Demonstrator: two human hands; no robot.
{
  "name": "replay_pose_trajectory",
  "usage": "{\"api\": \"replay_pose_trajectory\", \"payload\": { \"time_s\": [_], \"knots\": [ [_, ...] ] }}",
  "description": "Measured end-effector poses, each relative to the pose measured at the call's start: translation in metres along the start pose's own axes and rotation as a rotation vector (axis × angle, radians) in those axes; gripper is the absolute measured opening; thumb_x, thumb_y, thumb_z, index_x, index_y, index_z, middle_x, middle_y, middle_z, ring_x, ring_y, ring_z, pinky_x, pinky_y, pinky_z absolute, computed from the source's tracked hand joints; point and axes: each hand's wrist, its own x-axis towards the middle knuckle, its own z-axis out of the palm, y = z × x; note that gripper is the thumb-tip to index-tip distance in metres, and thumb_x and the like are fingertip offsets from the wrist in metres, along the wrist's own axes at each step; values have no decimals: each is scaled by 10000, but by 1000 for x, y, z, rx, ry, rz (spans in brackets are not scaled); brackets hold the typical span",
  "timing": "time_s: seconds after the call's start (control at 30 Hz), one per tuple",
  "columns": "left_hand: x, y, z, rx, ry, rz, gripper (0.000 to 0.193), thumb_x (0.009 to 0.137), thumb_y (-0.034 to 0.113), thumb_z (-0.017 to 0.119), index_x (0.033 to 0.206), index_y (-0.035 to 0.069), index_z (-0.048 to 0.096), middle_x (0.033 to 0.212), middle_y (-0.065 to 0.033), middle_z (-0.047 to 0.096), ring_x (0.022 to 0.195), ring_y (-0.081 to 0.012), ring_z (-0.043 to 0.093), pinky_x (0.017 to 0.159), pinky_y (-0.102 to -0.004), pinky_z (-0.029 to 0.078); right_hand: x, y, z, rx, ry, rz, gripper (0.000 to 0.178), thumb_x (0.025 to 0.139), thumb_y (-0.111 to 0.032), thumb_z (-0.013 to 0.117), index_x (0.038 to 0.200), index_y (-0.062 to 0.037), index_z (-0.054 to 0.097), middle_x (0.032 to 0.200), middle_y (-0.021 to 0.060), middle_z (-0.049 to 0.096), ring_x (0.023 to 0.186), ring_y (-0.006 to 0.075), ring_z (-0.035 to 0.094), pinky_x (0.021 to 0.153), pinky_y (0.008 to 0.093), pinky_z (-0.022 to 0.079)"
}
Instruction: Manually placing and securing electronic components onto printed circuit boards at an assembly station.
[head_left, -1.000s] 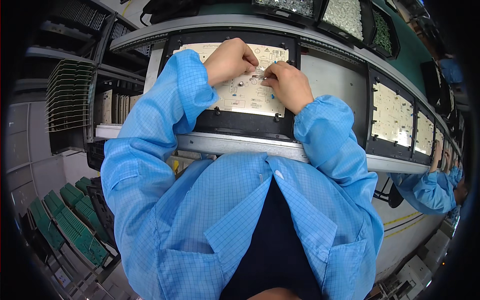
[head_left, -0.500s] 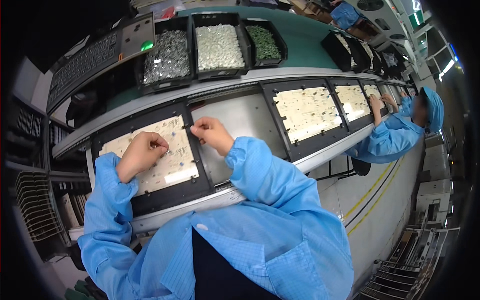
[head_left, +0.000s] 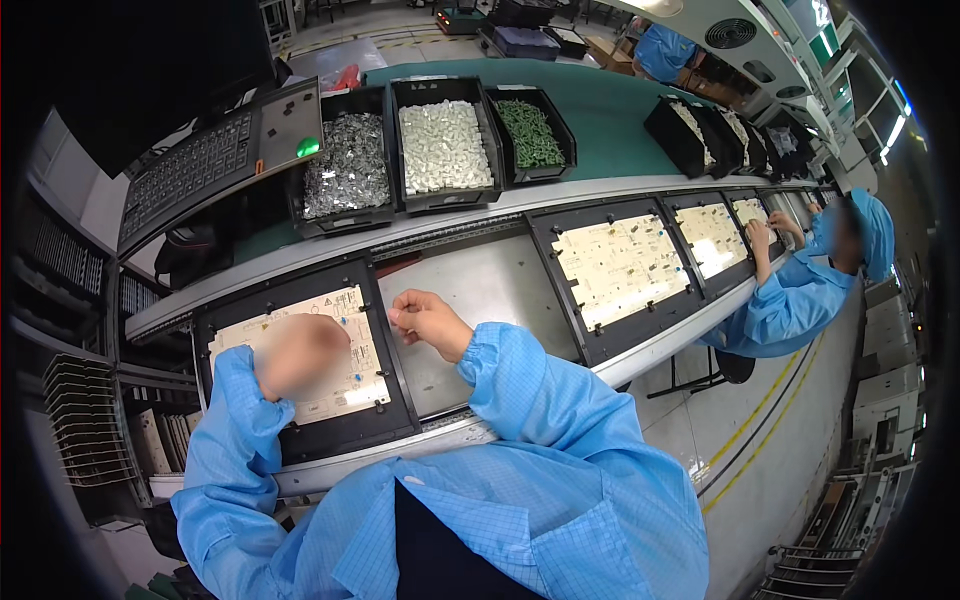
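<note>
A cream circuit board (head_left: 357, 393) with printed markings and a few small blue parts lies in a black frame (head_left: 400, 410) on the line in front of me. My left hand (head_left: 303, 352) is over the middle of this board; it is blurred, and its fingers cannot be made out. Just right of the board, above the frame's edge and a bare metal plate (head_left: 480, 285), my right hand (head_left: 432, 324) has its thumb and fingertips pinched together. Anything between those fingertips is too small to make out.
Behind the rail stand black bins of clear parts (head_left: 345, 165), white parts (head_left: 445, 145) and green parts (head_left: 530, 133). A keyboard (head_left: 190, 165) is at the far left. More framed boards (head_left: 620, 262) continue rightward, where a co-worker (head_left: 800, 285) in blue works.
The view has shifted, so the bench sits lower in the picture. My left hand has turned over the board, hiding its fingers. My right hand stays pinched beside the board.
</note>
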Motion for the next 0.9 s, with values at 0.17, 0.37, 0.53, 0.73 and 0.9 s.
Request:
{"api": "replay_pose_trajectory", "payload": {
  "time_s": [0.17, 0.37, 0.53, 0.73, 0.9],
  "knots": [
    [-3, -20, -1, 69, 73, 165, 84, 865, 44, 642, 913, -13, 681, 796, -60, 688, 703, -112, 625, 640, -260, 510, 1, 10, 5, 190, -126, 151, 100, 921, -198, 642, 913, -110, 593, 815, -12, 562, 745, 96, 541, 669, 268, 508],
    [25, -23, -14, 154, 103, 184, 150, 830, 140, 669, 811, -6, 701, 673, -47, 672, 630, -83, 593, 570, -284, 484, -9, -7, -5, 124, -139, 97, 46, 925, -132, 582, 940, -89, 583, 903, 33, 581, 834, 151, 570, 739, 321, 488],
    [42, -29, -23, 48, 297, 104, 185, 721, 174, 695, 798, 11, 736, 716, -149, 698, 633, -202, 661, 636, -334, 527, -5, -16, -21, 166, -86, 18, 102, 951, -190, 579, 964, -89, 574, 936, 27, 589, 818, 129, 552, 770, 299, 474],
    [63, -19, -21, 165, 366, 26, 157, 767, 106, 658, 793, -43, 701, 702, -93, 686, 600, -134, 624, 575, -262, 497, -8, -22, -22, 178, -25, -20, 105, 973, -195, 557, 970, -91, 569, 948, 18, 594, 815, 107, 535, 781, 282, 460],
    [80, -19, -17, 81, 351, -52, 142, 676, 117, 661, 688, -5, 733, 696, -168, 694, 645, -256, 671, 658, -342, 528, -13, -25, -20, 150, 9, -64, 99, 973, -194, 558, 968, -95, 566, 948, 15, 594, 817, 107, 528, 781, 281, 454]
  ]
}}
